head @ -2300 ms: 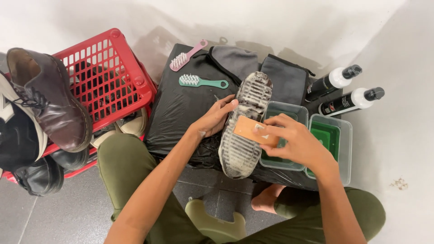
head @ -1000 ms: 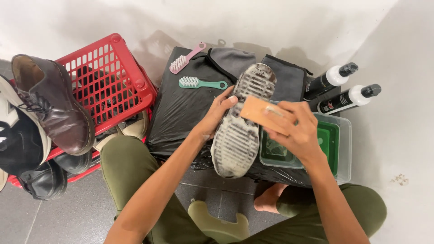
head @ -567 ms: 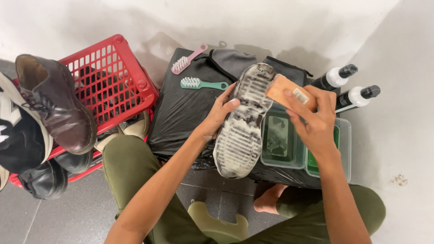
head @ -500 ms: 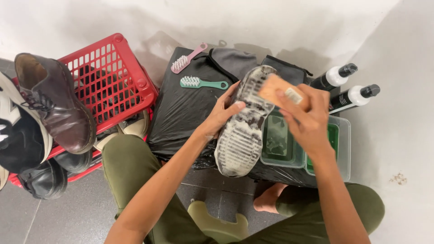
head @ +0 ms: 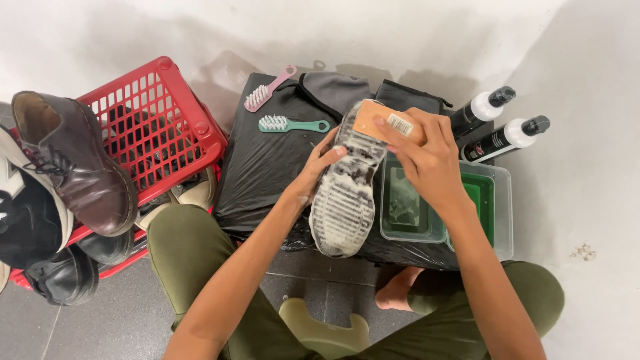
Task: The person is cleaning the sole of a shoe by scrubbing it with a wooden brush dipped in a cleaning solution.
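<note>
A shoe (head: 347,190) is held sole up over a black sheet (head: 267,167), its pale, soapy tread facing the camera, toe end pointing away from the person and heel end nearest their lap. The left hand (head: 317,173) grips the shoe along its left edge, thumb lying on the sole and fingers wrapped under the side. The right hand (head: 427,160) clasps a wooden brush (head: 387,125) from above, fingers curled over its flat tan back, and presses it on the toe end of the sole. Just right of the shoe, a clear tub (head: 407,207) with dark water sits on the sheet, touching a green tub (head: 483,200) set inside a larger clear tray (head: 503,220). Beyond them, two bottles (head: 500,133) with black caps lie tilted against the wall. On the far part of the sheet rest a teal brush (head: 290,125) and a pink brush (head: 267,90), near a grey bag (head: 333,87) and a black pouch (head: 410,100). To the left, well apart from the hands, a red basket (head: 160,127) carries a brown boot (head: 73,167) on its rim, with black shoes (head: 60,267) beside and below it on the tiled floor (head: 100,320). The person sits with knees spread in olive trousers (head: 187,253).
</note>
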